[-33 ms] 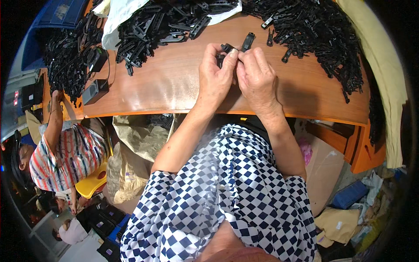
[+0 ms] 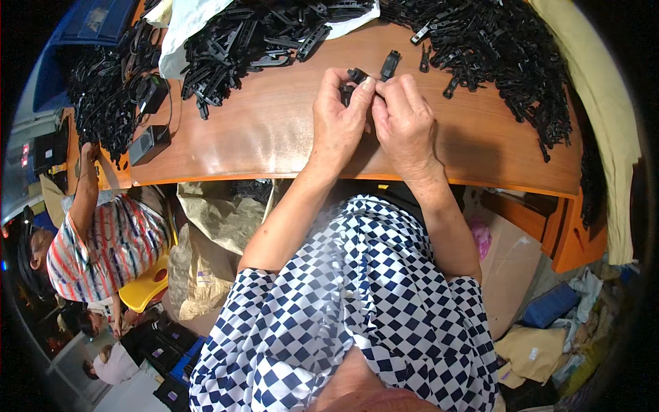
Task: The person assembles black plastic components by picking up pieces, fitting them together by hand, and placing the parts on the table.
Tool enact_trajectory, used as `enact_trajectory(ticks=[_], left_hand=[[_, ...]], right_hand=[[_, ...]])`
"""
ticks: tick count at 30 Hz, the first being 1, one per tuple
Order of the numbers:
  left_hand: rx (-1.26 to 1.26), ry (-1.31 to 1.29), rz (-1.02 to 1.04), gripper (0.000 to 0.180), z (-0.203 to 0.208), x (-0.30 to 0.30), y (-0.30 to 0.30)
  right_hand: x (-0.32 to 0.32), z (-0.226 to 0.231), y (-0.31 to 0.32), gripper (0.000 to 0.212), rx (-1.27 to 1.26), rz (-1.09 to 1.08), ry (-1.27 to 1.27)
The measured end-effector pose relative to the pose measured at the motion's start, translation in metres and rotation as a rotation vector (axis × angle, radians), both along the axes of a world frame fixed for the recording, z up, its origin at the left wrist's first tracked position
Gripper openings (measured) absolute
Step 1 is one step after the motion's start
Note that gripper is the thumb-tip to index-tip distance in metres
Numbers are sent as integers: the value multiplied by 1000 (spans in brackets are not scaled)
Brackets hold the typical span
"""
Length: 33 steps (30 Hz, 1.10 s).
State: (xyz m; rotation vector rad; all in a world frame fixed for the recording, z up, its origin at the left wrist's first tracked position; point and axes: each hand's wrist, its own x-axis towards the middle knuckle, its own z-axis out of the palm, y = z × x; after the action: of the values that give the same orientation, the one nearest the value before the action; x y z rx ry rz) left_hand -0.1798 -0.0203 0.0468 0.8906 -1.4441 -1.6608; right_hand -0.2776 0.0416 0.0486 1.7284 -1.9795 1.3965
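A: Where exactly is the work?

B: Above the bench (image 2: 268, 130), near its middle. The left hand (image 2: 338, 127) grasps a small black plastic piece (image 2: 356, 75) between thumb and fingers, and its end shows past the fingertips.

A: And the right hand (image 2: 406, 127)?

B: Its fingers are bent and drawn together, just beside the left thumb. Whether something is pinched there, I cannot tell, because the fingers cover it. A second black piece (image 2: 390, 64) shows right beyond these fingers; I cannot tell if it is held or lies on the bench.

A: Which step is it, in your judgement?

B: I think it is fine fingertip work on a small part, not picking from the left heap of black plastic parts (image 2: 233, 51) or the right heap of black plastic parts (image 2: 498, 62).

A: What does the next move call for?

B: I believe a steady left hold and a light, precise right pinch.
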Motion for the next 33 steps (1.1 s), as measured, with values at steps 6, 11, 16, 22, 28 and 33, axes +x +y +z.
enact_trajectory(ticks=[6,11,16,22,28,33], left_hand=[[130,102,-7,22,8,-1,2],[178,22,-116,25,9,6,-5],[178,20,-95,22,6,7,-6],[83,129,-143,20,25,15,-10],[17,121,-170,22,32,11,-10],[27,116,-219,23,23,8,-12]], right_hand=[[0,6,7,17,121,37,-287],[-4,3,8,19,161,72,-436],[-3,0,8,22,185,113,-558],[-13,18,14,39,331,147,-614],[-12,29,17,36,339,325,-996],[-8,32,21,29,324,165,-870]])
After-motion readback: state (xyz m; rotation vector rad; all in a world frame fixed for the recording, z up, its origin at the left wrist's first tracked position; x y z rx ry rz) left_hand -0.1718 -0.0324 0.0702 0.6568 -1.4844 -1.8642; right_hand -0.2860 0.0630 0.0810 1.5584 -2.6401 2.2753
